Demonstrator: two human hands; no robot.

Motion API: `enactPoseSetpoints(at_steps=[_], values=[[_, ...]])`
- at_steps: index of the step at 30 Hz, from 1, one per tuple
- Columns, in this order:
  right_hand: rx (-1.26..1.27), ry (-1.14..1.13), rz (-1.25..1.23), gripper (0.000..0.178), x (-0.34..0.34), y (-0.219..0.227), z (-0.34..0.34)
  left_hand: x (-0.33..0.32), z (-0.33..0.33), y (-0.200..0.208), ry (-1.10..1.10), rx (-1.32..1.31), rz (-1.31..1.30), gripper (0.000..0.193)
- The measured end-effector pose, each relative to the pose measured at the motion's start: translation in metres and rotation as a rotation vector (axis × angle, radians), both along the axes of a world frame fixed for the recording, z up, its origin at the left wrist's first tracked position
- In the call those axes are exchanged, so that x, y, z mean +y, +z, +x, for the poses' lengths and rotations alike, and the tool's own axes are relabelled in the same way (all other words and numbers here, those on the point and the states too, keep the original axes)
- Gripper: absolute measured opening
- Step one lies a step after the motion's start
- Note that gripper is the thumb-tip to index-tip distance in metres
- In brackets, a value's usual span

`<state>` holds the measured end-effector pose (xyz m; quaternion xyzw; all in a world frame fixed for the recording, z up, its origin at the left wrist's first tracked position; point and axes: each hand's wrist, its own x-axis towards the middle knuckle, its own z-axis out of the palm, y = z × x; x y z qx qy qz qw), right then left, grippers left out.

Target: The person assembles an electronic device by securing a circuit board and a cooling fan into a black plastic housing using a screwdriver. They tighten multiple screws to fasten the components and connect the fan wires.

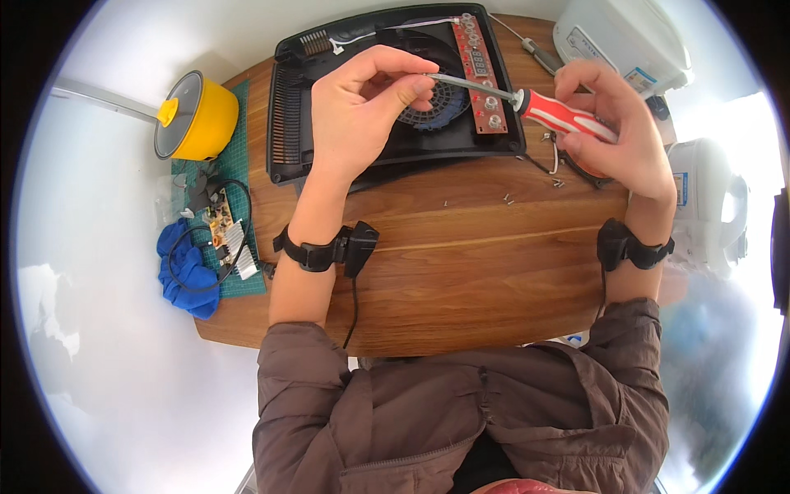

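My right hand (617, 123) is wrapped around the red and white handle of a screwdriver (559, 114), whose metal shaft points left. At the far end of the shaft my left hand (362, 103) pinches the tip between thumb and forefinger; whether a small screw is held there too is hidden. Below both hands lies an open black plastic housing (329, 156), probably of an induction cooker, with a round fan grille (436, 107) partly covered by my left hand. A red circuit board (480, 70) with a small display and buttons sits along its right side.
Several loose screws (508, 199) lie on the wooden table (444, 272). Left, a green cutting mat (247, 284) carries a component board (220, 226), a black cable and a blue cloth (188, 276). A yellow pot (206, 123) stands behind; a white appliance (621, 37) stands back right.
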<state>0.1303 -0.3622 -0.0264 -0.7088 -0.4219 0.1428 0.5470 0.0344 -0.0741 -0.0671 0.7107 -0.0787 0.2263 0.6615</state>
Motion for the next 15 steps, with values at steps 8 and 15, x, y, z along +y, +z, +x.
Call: enactPoseSetpoints(at_steps=[8,15], values=[[0.109,-0.259,0.354,0.027,-0.014,0.000,0.017,-0.013,0.006,-0.012,0.055,-0.316,0.170,0.016],[-0.063,-0.477,0.557,0.023,-0.012,0.003,0.018,-0.038,0.009,-0.010,0.255,-0.368,0.436,0.016]])
